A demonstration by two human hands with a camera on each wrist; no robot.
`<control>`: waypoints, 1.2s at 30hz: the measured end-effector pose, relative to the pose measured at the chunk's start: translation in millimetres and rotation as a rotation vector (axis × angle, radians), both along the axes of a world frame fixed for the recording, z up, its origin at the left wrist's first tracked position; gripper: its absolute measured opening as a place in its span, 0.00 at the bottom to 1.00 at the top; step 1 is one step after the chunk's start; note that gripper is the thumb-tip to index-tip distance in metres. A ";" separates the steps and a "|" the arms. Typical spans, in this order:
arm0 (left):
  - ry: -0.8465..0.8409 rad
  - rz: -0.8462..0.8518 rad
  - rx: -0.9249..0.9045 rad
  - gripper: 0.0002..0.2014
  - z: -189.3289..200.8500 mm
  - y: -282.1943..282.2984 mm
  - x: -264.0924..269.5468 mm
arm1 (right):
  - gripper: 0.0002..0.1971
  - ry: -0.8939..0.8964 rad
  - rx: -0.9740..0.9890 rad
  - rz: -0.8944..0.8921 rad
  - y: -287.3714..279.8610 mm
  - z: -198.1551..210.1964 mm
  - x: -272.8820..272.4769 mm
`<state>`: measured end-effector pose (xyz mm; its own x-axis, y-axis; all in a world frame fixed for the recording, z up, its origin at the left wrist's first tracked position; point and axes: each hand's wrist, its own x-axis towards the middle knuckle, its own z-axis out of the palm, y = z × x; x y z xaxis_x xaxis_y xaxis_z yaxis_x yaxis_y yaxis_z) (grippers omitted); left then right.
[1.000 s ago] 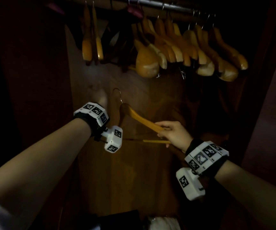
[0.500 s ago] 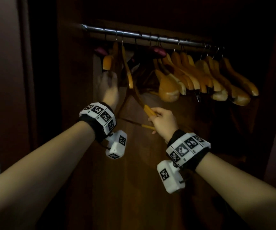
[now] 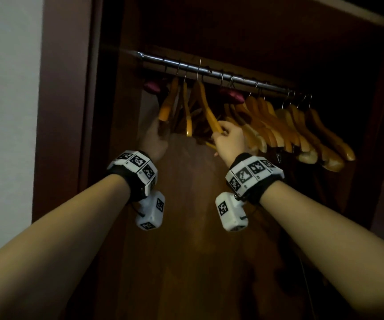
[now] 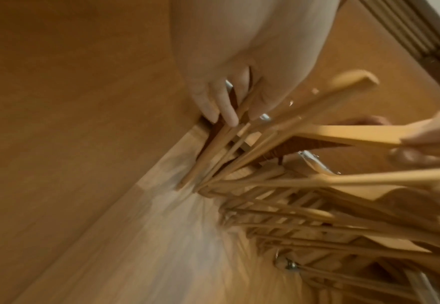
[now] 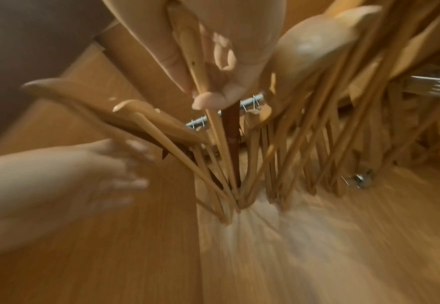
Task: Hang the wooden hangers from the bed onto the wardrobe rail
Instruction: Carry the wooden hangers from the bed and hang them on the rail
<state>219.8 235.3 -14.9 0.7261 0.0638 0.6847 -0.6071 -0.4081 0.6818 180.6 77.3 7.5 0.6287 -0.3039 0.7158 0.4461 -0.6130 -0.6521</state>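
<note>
A: What's the biggest thing there?

B: The wardrobe [image 3: 209, 227], dark wood and open, with a metal rail [image 3: 209, 73] across its top. A long row of hangers [image 3: 302, 128] fills the rail's right end, and a few more [image 3: 170, 102] hang near its left end.

A: And the one being hung?

B: That wooden hanger [image 3: 206, 107] sits between the two groups, its hook over the rail. The right hand [image 3: 229, 140] is below it, fingers and thumb pinching its near arm.

A: The left hand?

B: The left hand [image 3: 154, 139] is at the hangers by the rail's left end, fingers curled around their lower bars, just left of the new one.
</note>
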 end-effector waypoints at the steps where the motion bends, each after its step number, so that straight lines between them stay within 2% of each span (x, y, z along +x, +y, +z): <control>1: 0.011 -0.013 -0.003 0.20 -0.6 1.0 0.8 | 0.16 -0.001 0.005 -0.002 3.4 3.4 3.4; 3: 0.035 -0.050 0.005 0.25 -1.7 1.0 2.3 | 0.15 0.001 0.023 0.001 8.2 9.5 10.1; 7: 0.028 -0.064 0.003 0.27 -0.6 -0.3 3.6 | 0.13 -0.009 0.008 -0.039 12.3 19.7 20.6; 14: 0.028 -0.110 -0.023 0.25 -3.2 -2.1 10.3 | 0.12 0.051 -0.020 -0.083 12.6 30.0 34.5; 17: 0.021 -0.123 -0.033 0.24 -4.4 -2.3 15.8 | 0.10 0.049 -0.042 -0.095 12.0 25.5 37.4; 21: 0.000 -0.169 -0.064 0.24 -6.0 -5.1 21.2 | 0.13 0.061 -0.077 -0.077 12.6 11.1 33.2; 26: 0.020 -0.153 -0.082 0.23 -7.6 -9.8 22.3 | 0.18 0.119 -0.082 -0.051 9.3 -7.9 2.2; 32: 0.009 -0.171 -0.090 0.28 -16.5 -6.5 38.0 | 0.10 0.106 -0.048 0.001 -5.6 -42.8 -51.3; 35: 0.066 -0.149 -0.117 0.29 -17.6 -14.3 13.1 | 0.08 0.151 -0.039 0.016 -21.7 -63.6 -80.6; 36: 0.131 -0.147 -0.122 0.30 -25.0 -18.7 5.6 | 0.08 0.155 -0.034 0.019 -28.4 -68.2 -90.5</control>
<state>225.4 216.6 -39.9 0.8157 0.0275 0.5778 -0.5572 -0.2313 0.7975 90.1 48.9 -60.7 0.7377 -0.2681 0.6196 0.3539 -0.6280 -0.6931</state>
